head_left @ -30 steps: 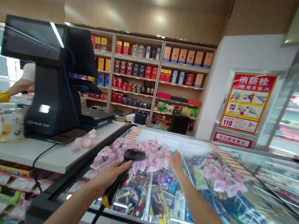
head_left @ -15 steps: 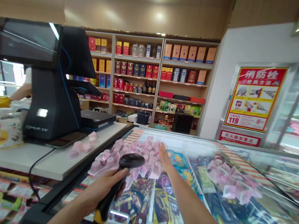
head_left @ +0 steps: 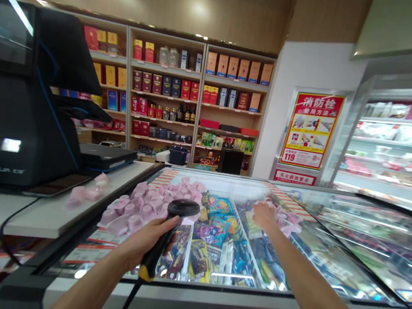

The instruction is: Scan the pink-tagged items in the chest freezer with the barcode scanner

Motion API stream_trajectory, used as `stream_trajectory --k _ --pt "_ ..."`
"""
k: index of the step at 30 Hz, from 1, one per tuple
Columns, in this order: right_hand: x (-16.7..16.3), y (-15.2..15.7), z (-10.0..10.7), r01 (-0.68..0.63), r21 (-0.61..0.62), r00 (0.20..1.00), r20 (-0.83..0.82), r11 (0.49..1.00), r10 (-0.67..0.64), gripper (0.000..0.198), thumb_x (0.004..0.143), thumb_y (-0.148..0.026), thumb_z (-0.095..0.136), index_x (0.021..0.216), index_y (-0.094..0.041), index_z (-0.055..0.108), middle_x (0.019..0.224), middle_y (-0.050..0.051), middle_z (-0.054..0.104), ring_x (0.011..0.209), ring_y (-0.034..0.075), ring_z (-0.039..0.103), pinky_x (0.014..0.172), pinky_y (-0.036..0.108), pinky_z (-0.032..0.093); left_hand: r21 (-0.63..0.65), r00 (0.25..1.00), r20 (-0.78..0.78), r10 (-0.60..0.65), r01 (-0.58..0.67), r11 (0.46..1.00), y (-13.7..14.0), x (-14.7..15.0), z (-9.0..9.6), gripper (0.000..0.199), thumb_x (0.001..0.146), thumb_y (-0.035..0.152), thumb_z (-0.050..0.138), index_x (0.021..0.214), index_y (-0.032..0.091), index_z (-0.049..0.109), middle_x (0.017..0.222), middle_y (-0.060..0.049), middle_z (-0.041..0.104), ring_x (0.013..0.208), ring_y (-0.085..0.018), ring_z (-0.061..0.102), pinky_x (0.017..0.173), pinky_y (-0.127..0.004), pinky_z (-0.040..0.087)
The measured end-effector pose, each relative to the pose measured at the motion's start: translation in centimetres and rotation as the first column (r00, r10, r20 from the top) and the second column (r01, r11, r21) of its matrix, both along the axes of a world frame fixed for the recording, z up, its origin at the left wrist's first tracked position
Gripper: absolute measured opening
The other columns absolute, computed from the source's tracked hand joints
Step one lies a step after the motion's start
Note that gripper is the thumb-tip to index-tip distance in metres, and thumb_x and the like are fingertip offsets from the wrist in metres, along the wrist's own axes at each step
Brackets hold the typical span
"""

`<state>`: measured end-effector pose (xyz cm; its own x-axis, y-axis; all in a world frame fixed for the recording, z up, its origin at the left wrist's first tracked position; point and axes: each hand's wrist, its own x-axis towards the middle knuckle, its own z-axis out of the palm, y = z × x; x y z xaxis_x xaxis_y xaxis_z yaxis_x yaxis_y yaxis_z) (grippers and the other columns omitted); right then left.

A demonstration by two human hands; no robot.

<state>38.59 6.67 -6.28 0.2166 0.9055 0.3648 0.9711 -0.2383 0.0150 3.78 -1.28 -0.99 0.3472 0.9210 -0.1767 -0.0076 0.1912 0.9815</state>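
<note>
My left hand (head_left: 152, 242) is wrapped around the handle of a black barcode scanner (head_left: 184, 207) with a yellow-tipped base. Its cable hangs down from the handle. Behind the scanner, small pale pink plastic cup-like items (head_left: 148, 202) lie heaped on the glass top of a chest freezer (head_left: 190, 296). My right hand (head_left: 264, 215) reaches forward to a smaller group of the same pink items (head_left: 287, 221) on the right part of the glass. Its fingers are mostly hidden and blurred, so a grip cannot be made out.
At left a black checkout terminal (head_left: 29, 104) stands on a white counter (head_left: 40, 217), with a few more pink items (head_left: 88, 193) beside it. Packaged ice creams (head_left: 215, 235) show through the glass. Shelves of boxes (head_left: 165, 86) and a red fire-hydrant notice (head_left: 312, 131) are beyond.
My right hand has moved right, from the large pink heap to the smaller group. My left hand still holds the scanner. The view has turned right.
</note>
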Motion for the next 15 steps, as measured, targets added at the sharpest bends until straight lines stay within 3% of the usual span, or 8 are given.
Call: stream_trajectory --k 7,12,15 --pt "0.0 0.1 -0.9 -0.047 0.059 0.995 -0.082 0.997 0.051 0.028 0.070 -0.020 0.048 0.097 -0.015 0.057 0.096 0.013 0.057 0.094 0.022 0.050 0.080 0.032 0.034 -0.008 1.000 0.021 -0.005 0.005 1.000 -0.7 -0.4 0.5 0.032 0.063 0.047 0.056 0.068 0.016 0.047 0.053 0.002 0.054 0.043 -0.007 0.048 0.042 -0.018 0.036" --pt "-0.6 0.3 -1.3 -0.037 0.066 0.984 -0.174 0.997 0.048 0.019 0.068 -0.021 0.048 0.084 -0.018 0.060 0.079 0.009 0.062 0.082 0.022 0.056 0.072 0.033 0.037 0.004 1.000 0.009 -0.005 0.005 1.000 -1.3 -0.5 0.8 0.031 0.065 0.045 0.055 0.068 0.016 0.045 0.053 0.003 0.054 0.043 -0.007 0.049 0.042 -0.019 0.036" --pt "-1.7 0.8 -1.1 -0.052 0.281 0.877 -0.447 0.958 0.179 0.018 0.065 -0.019 0.051 0.081 -0.018 0.058 0.074 0.005 0.063 0.078 0.019 0.057 0.072 0.031 0.038 0.016 1.000 0.014 -0.017 0.017 1.000 -1.6 -0.3 1.0 0.030 0.065 0.044 0.055 0.068 0.016 0.044 0.052 0.003 0.053 0.042 -0.007 0.048 0.042 -0.019 0.036"
